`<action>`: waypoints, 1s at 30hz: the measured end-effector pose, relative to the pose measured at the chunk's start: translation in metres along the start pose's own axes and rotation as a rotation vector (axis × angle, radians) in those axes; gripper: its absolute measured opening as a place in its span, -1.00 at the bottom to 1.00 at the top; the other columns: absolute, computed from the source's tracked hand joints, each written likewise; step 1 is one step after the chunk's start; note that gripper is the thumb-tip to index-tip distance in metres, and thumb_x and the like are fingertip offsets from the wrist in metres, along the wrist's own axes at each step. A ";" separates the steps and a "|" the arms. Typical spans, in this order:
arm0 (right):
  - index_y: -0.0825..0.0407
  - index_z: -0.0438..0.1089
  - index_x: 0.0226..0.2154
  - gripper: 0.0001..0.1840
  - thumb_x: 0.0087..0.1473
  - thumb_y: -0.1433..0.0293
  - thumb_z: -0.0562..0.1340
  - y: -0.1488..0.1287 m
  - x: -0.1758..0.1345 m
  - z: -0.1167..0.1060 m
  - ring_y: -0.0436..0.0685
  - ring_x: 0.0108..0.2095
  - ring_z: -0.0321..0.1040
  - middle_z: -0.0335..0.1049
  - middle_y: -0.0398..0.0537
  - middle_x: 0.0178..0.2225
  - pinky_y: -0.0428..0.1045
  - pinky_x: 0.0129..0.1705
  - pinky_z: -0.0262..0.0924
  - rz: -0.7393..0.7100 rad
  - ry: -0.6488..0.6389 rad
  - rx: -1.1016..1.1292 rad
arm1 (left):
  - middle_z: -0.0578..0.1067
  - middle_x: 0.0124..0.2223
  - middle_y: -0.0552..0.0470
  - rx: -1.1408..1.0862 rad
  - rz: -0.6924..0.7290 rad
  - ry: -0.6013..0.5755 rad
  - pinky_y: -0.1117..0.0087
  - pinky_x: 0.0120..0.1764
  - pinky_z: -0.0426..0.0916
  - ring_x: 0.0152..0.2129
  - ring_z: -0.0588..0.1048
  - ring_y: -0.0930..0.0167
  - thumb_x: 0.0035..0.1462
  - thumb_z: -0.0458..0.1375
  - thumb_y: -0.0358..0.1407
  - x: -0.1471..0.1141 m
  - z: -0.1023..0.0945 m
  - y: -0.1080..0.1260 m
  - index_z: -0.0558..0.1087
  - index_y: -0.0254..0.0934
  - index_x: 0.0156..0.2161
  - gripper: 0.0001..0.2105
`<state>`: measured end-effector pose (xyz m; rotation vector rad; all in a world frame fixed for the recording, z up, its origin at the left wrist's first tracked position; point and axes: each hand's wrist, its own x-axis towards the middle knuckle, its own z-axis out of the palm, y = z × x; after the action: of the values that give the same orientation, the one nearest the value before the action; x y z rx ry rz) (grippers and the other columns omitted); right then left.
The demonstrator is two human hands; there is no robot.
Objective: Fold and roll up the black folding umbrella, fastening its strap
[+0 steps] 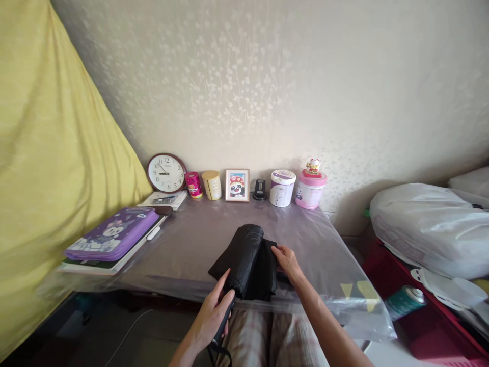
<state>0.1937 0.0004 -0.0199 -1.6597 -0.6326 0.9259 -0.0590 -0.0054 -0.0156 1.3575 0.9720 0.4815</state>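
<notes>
A black folding umbrella (244, 257) lies partly furled over the table's front edge, its canopy loose and bunched. My left hand (214, 316) is closed round its dark handle, and a wrist strap (221, 351) hangs below. On the canopy's right side, my right hand (287, 262) pinches a flap of the black cloth between thumb and fingers. The canopy hides the umbrella's shaft and the tips of some right-hand fingers.
Along the wall stand a clock (167, 173), a pink can (193, 184), a yellow tin (212, 184), a panda picture (237, 185), a white tub (282, 188) and a pink tub (310, 191). A purple case (114, 234) lies left; a red box (424, 316) stands right.
</notes>
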 end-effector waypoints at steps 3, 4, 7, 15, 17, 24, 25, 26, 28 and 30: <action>0.09 0.34 -0.24 -0.72 -0.04 0.30 0.19 -0.008 -0.001 0.005 -0.05 -0.54 0.31 0.37 -0.16 -0.49 -0.19 -0.61 0.21 -0.024 -0.048 0.090 | 0.28 -0.62 0.26 0.002 0.002 -0.004 0.58 -0.76 0.17 -0.82 0.26 0.57 0.13 -0.05 0.03 -0.001 0.001 0.000 -0.18 -0.04 0.27 -0.35; 0.08 0.33 -0.23 -0.72 -0.05 0.32 0.20 -0.012 -0.002 0.006 -0.05 -0.55 0.31 0.37 -0.17 -0.49 -0.19 -0.60 0.21 -0.034 -0.058 0.121 | 0.28 -0.62 0.27 0.004 0.002 -0.005 0.58 -0.75 0.17 -0.82 0.26 0.57 0.14 -0.05 0.02 -0.001 0.001 0.001 -0.18 -0.04 0.27 -0.35; 0.08 0.30 -0.18 -0.66 -0.08 0.35 0.23 -0.023 -0.001 0.013 -0.05 -0.56 0.31 0.36 -0.19 -0.52 -0.18 -0.59 0.23 -0.058 -0.029 0.186 | 0.26 -0.64 0.27 0.020 0.004 -0.015 0.58 -0.74 0.18 -0.81 0.26 0.56 0.15 -0.07 0.01 -0.001 0.002 0.003 -0.19 -0.07 0.27 -0.35; 0.11 0.17 -0.06 -0.50 -0.10 0.36 0.24 -0.025 0.013 0.042 -0.05 -0.63 0.28 0.24 -0.33 -0.63 -0.13 -0.55 0.28 -0.206 -0.019 0.166 | 0.27 -0.64 0.26 0.139 0.056 -0.019 0.55 -0.70 0.22 -0.82 0.26 0.55 0.17 -0.09 -0.02 -0.001 -0.002 0.003 -0.11 -0.10 0.26 -0.41; 0.12 0.16 -0.05 -0.49 -0.09 0.35 0.22 -0.025 0.016 0.049 -0.04 -0.64 0.28 0.23 -0.34 -0.64 -0.12 -0.55 0.27 -0.240 -0.019 0.106 | 0.30 -0.64 0.24 0.198 0.077 -0.017 0.53 -0.68 0.25 -0.82 0.28 0.53 0.17 -0.09 -0.02 -0.001 -0.003 0.003 -0.11 -0.12 0.26 -0.40; 0.11 0.07 0.04 -0.49 0.03 0.34 0.12 -0.018 0.013 0.055 0.03 -0.44 0.37 0.39 -0.23 -0.52 -0.01 -0.24 0.27 -0.466 -0.036 -0.193 | 0.47 -0.46 0.06 0.268 0.096 0.026 0.49 -0.67 0.24 -0.80 0.32 0.50 0.15 -0.09 0.02 -0.004 -0.001 0.000 -0.07 -0.23 0.26 -0.36; 0.09 0.05 0.06 -0.49 0.04 0.35 0.11 -0.015 0.011 0.055 0.03 -0.41 0.37 0.41 -0.21 -0.48 -0.01 -0.20 0.26 -0.529 -0.050 -0.207 | 0.48 -0.44 0.04 0.267 0.098 0.033 0.49 -0.67 0.24 -0.81 0.31 0.51 0.14 -0.08 0.03 -0.004 0.000 -0.001 -0.08 -0.24 0.26 -0.34; 0.06 0.04 0.08 -0.48 0.04 0.36 0.10 -0.012 0.008 0.056 0.02 -0.38 0.36 0.42 -0.20 -0.44 -0.01 -0.18 0.25 -0.595 -0.060 -0.221 | 0.47 -0.46 0.05 0.265 0.099 0.039 0.49 -0.66 0.23 -0.81 0.31 0.51 0.14 -0.08 0.03 -0.004 0.000 -0.001 -0.12 -0.24 0.27 -0.32; 0.01 0.10 0.06 -0.51 0.04 0.39 0.11 -0.007 0.001 0.057 0.03 -0.31 0.35 0.42 -0.14 -0.35 0.00 -0.14 0.23 -0.727 -0.067 -0.280 | 0.43 -0.55 0.13 0.261 0.107 0.041 0.52 -0.67 0.22 -0.81 0.29 0.51 0.15 -0.07 0.01 -0.005 0.000 -0.001 -0.27 -0.23 0.28 -0.28; -0.01 0.27 -0.07 -0.66 0.04 0.39 0.15 -0.003 -0.006 0.057 0.06 -0.21 0.32 0.41 -0.07 -0.25 0.04 -0.07 0.20 -0.859 -0.065 -0.382 | 0.35 -0.63 0.21 0.267 0.108 0.039 0.54 -0.66 0.20 -0.82 0.27 0.51 0.17 -0.06 -0.02 -0.006 0.001 0.002 -0.41 -0.22 0.28 -0.24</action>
<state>0.1429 0.0276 -0.0217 -1.4452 -1.4828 0.2335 -0.0611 -0.0105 -0.0116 1.6525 1.0245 0.4729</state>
